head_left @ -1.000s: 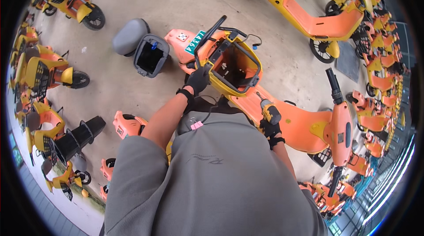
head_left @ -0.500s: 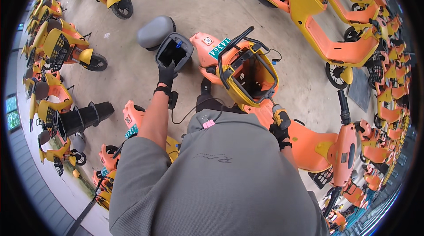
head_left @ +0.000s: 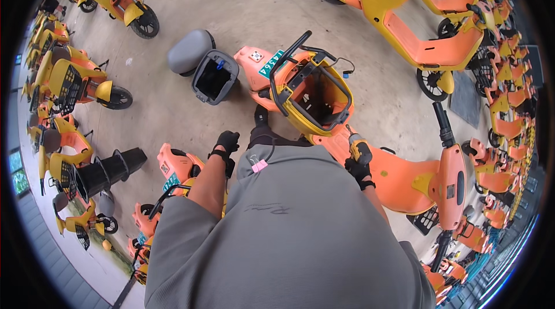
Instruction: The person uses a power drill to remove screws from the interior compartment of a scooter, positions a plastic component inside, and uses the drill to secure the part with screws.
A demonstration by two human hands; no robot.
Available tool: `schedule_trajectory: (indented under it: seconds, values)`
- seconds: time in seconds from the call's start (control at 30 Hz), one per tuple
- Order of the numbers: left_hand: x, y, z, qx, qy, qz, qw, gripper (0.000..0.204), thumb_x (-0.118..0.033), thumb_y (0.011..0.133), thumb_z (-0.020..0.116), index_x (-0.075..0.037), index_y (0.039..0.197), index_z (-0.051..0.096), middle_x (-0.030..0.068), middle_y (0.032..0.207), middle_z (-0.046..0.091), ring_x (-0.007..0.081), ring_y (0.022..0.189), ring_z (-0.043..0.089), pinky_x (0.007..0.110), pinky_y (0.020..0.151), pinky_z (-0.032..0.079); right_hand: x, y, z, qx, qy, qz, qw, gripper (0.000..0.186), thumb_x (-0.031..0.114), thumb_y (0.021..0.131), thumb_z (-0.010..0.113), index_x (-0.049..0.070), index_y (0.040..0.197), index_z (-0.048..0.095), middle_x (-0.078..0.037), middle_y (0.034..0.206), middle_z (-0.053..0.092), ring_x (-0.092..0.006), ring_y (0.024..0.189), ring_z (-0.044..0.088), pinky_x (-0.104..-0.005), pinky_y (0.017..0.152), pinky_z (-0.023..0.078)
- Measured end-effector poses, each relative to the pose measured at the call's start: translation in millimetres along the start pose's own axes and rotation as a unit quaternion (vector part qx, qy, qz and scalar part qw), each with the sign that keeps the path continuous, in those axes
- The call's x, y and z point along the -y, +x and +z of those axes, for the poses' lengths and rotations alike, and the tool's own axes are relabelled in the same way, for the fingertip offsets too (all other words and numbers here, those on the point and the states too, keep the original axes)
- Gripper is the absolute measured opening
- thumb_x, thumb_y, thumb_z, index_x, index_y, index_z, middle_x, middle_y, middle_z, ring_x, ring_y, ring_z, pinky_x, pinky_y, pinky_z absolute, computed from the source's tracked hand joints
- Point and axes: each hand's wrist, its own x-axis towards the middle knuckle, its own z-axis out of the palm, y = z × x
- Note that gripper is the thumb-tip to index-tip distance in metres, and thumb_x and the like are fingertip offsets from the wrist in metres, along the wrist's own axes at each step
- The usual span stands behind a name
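Note:
My right hand [head_left: 357, 168], in a dark glove, grips a yellow-and-black cordless drill [head_left: 361, 150] over the orange footboard of the scooter in front of me. The drill's slim bit points away from me. My left hand [head_left: 229, 142], also gloved, is curled closed near my waist; whatever may be inside the fingers is hidden. Beyond it, a grey seat bucket [head_left: 215, 90] with a dark inside and a small blue part at its rim stands on the floor, with its grey seat [head_left: 191, 52] tipped back. The orange-and-yellow scooter [head_left: 252, 61] has an open seat bay [head_left: 317, 98] under a black rail.
Another scooter [head_left: 179, 161] stands close by my left arm. A long black ribbed piece [head_left: 113, 173] lies farther left. Parked scooters line both sides, a large one [head_left: 399, 26] at the far right. A short blue-tipped cable [head_left: 347, 73] sticks out by the bay.
My left hand has drawn back from the seat bucket to near my waist and curled closed. My right hand still holds the drill. The view has shifted slightly.

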Motion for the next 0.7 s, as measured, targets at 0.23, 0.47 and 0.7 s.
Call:
schedule_trajectory:
  seconds: [0.23, 0.47, 0.7]
  values:
    - [-24.8, -13.2, -5.2, 0.000, 0.142, 0.068, 0.987, 0.018, -0.018, 0.076, 0.052, -0.001, 0.084, 0.052, 0.0093, 0.070, 0.055, 0.0193, 0.053, 0.056, 0.031, 0.045, 0.047, -13.4, 5.6, 4.8, -0.077, 0.123, 0.088, 0.985, 0.014, 0.007, 0.073, 0.066, 0.005, 0.077, 0.052, -0.003, 0.062, 0.053, -0.0133, 0.054, 0.052, -0.0267, 0.047, 0.041]
    - [-43.3, -37.6, 18.4, -0.005, 0.051, 0.098, 0.994, 0.016, -0.015, 0.076, 0.055, -0.004, 0.085, 0.050, 0.0065, 0.067, 0.052, 0.0179, 0.051, 0.054, 0.029, 0.043, 0.044, 39.2, -9.8, 0.2, -0.062, 0.163, 0.128, 0.976, 0.015, 0.007, 0.073, 0.066, 0.005, 0.080, 0.054, -0.002, 0.068, 0.055, -0.0118, 0.060, 0.053, -0.0276, 0.048, 0.041]
    - [-5.5, -30.0, 27.6, 0.007, 0.089, 0.122, 0.989, 0.023, -0.018, 0.076, 0.055, -0.002, 0.092, 0.050, 0.0081, 0.068, 0.054, 0.0186, 0.050, 0.053, 0.030, 0.044, 0.043, -15.2, 9.9, -10.9, -0.033, 0.177, 0.174, 0.968, 0.023, 0.004, 0.075, 0.064, 0.005, 0.094, 0.052, -0.005, 0.075, 0.058, -0.0157, 0.064, 0.057, -0.0301, 0.050, 0.045]
